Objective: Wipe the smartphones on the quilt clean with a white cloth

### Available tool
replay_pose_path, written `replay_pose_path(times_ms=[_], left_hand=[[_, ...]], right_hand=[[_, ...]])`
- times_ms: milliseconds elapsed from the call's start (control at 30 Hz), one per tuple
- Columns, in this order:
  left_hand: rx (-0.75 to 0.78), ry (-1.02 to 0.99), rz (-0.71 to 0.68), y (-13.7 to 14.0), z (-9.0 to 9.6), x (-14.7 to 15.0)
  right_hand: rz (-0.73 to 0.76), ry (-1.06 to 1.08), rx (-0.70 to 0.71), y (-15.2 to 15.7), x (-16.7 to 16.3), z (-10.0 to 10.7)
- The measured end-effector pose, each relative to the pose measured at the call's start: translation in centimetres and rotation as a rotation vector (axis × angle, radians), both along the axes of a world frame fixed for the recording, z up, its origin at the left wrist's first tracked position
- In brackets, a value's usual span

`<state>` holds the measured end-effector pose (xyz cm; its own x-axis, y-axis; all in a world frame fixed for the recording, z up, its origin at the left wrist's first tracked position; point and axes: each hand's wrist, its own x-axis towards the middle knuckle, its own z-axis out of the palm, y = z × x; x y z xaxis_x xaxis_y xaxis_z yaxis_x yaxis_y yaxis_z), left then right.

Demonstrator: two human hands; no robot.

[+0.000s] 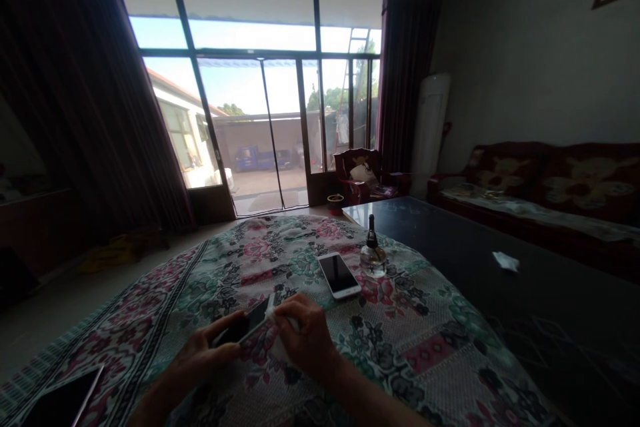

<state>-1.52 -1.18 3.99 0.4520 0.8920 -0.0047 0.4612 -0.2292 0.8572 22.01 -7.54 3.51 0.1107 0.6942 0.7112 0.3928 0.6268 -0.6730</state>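
Note:
My left hand (207, 350) is closed around the near end of a smartphone (249, 321) with a dark screen and a pale edge. Pinched in the fingers of my right hand (305, 323) is a white tissue (271, 313), pressed against the far right edge of that phone. A second, white-framed smartphone (339, 275) lies screen up on the flowered cloth (390, 347), beyond my right hand. Beside it stands a small clear bottle (373, 257) with a black pointed top and some liquid inside.
At the lower left lies a dark flat device (65, 400) with a light edge. A dark table (450, 247) adjoins the cloth on the right, bearing a crumpled white tissue (506, 261). Farther back are a wooden sofa (565, 180), an armchair (357, 177) and glass doors (250, 140).

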Motion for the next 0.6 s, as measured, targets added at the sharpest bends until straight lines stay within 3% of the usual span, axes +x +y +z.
replay_pose_path(times_ms=[233,467,600], left_hand=[[0.022,0.003,0.023,-0.33,0.02,0.53],[-0.005,-0.012,0.041,-0.19,0.16,0.63],[0.006,0.022,0.039,-0.26,0.16,0.83]], right_hand=[[-0.06,-0.027,-0.066,0.67,0.46,-0.79],[-0.031,-0.034,-0.007,0.24,0.1,-0.36],[-0.039,-0.025,-0.044,0.53,0.44,-0.55]])
